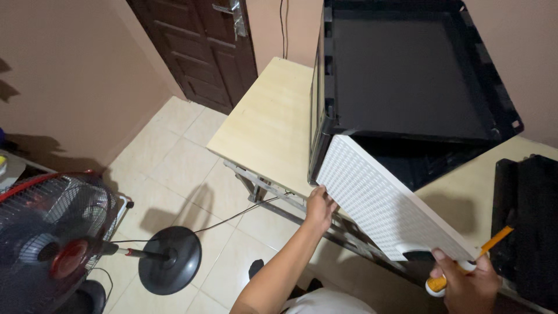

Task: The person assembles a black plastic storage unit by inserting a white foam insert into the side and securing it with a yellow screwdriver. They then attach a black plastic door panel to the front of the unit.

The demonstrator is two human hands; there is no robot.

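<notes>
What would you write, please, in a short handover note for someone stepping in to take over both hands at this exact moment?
Left hand: grips the near left corner of the white dotted panel.
Right hand: pinches the panel's near right corner while also holding an orange-handled screwdriver.
Panel: tilted, its far edge resting at the open black monitor casing that stands on the light wooden table.
Done: the casing is open and the panel is partly lifted out of it.
Left: the panel is not set down anywhere yet. A black cover lies on the table at right.
</notes>
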